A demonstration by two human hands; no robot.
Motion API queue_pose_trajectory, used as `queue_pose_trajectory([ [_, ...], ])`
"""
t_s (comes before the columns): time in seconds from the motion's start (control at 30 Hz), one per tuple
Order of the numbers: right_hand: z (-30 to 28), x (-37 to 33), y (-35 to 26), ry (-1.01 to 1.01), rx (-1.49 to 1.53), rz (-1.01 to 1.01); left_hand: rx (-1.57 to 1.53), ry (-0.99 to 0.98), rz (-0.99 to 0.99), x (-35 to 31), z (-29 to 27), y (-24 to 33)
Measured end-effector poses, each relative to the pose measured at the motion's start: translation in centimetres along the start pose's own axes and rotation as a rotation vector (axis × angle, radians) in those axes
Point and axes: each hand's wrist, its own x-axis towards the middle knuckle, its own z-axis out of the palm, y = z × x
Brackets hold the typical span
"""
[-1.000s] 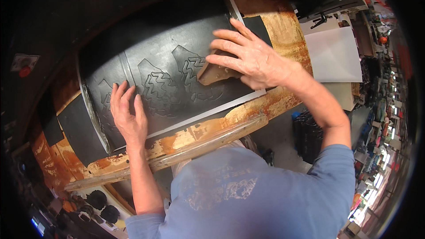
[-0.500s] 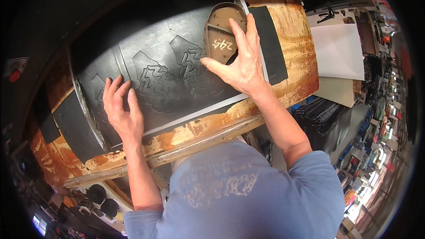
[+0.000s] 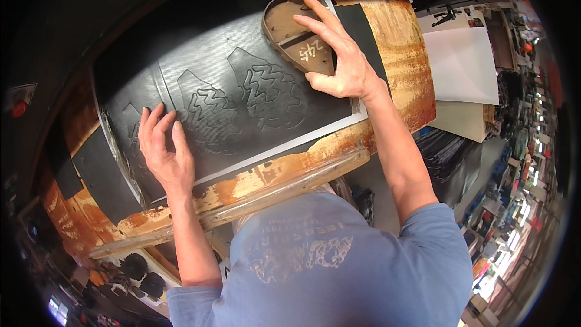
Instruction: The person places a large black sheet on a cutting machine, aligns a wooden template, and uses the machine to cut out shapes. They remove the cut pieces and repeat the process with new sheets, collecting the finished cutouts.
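My right hand (image 3: 348,63) grips a sole-shaped metal cutting die (image 3: 285,19) by its rim, thumb at the narrow near end and fingers along its right side. The die has a crossbar and pale handwritten marks, and is tilted over the far right part of a black ribbed rubber sheet (image 3: 233,136). Zigzag tread patterns with curved outlines are pressed into that sheet. At the sheet's left part, my left hand (image 3: 167,154) rests with slightly bent fingers apart, holding nothing. Whether the die touches the sheet cannot be told.
Beneath the sheet lies a worn wooden board (image 3: 402,63) with a wooden rail (image 3: 290,184) along its near edge. White sheets (image 3: 460,63) and stacked black material (image 3: 451,151) stand to the right. A red button (image 3: 19,109) shows at far left.
My right hand has turned the die counterclockwise and shifted it a little away and to the left, so its narrow end now points right. The left hand has barely moved.
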Motion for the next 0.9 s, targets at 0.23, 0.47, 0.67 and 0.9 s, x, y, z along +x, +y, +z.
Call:
queue_pose_trajectory([
  [0.23,0.5,0.2,0.2,0.0,-0.048,-0.04,0.017,-0.003,0.03,0.1,0.0,-0.1],
  [0.47,0.8,0.0,-0.8,0.038,0.011,0.011,0.005,-0.014,0.033,0.0,-0.1,-0.2],
  [0.67,3.6,-3.4,-2.7,0.331,-0.117,0.127,-0.215,0.026,-0.006,-3.6,-2.9,1.9],
  [0.9,4.1,-3.6,-1.5,0.392,-0.098,0.124,-0.309,-0.219,0.18,-12.6,-2.0,6.5],
])
